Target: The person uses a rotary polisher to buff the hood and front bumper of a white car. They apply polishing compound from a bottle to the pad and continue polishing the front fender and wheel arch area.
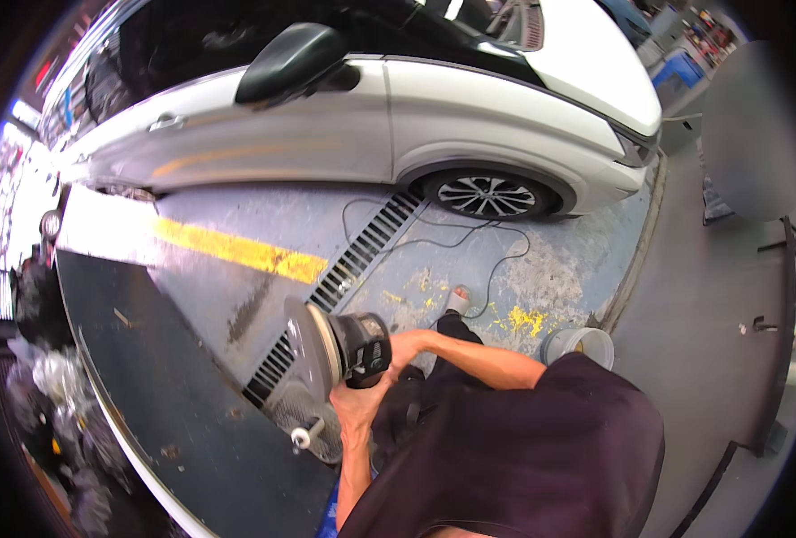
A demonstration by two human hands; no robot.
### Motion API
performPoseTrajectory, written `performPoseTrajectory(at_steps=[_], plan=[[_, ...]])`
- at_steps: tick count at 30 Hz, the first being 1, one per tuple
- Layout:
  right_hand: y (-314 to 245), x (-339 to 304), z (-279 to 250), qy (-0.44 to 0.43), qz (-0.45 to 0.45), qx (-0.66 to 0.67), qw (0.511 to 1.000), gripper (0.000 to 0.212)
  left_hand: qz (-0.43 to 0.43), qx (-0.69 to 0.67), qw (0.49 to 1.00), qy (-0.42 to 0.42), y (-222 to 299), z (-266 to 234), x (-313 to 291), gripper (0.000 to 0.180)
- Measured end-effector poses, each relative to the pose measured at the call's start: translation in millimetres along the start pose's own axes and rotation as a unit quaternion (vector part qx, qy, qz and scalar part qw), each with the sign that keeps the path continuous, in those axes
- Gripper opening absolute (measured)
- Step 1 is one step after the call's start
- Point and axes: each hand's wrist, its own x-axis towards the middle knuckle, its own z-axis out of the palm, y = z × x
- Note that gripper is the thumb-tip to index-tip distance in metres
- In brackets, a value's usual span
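Observation:
A black electric polisher (365, 346) with a broad round grey pad (304, 348) is held up in front of my body. The pad's face is turned to the left, clear of any surface. My left hand (359, 403) is closed on the polisher from below. My right hand (404, 349) grips its rear end from the right; some of its fingers are hidden behind the tool. Beyond the polisher stands a white car (469, 117), side on, with a black door mirror (299, 61).
A dark bench top (160, 359) with a pale edge fills the left. A floor grate (371, 242) runs towards the car, and a black cable (443, 243) loops across the floor. On the right are a whitish bucket (595, 348) and a grey surface (685, 359).

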Motion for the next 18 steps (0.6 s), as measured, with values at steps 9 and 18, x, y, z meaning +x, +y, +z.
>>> performPoseTrajectory(at_steps=[9, 18], plan=[[-39, -169, -94, 0.41, -0.138, 0.045, 0.901, 0.06, 0.152, -0.032, 0.907, -0.392, 193, 175, 161, 0.088], [33, -324, -250, 0.832, -0.009, 0.065, 0.552, 0.056, 0.28, -0.094, 0.854, -0.428, 298, 454, 211, 0.098]])
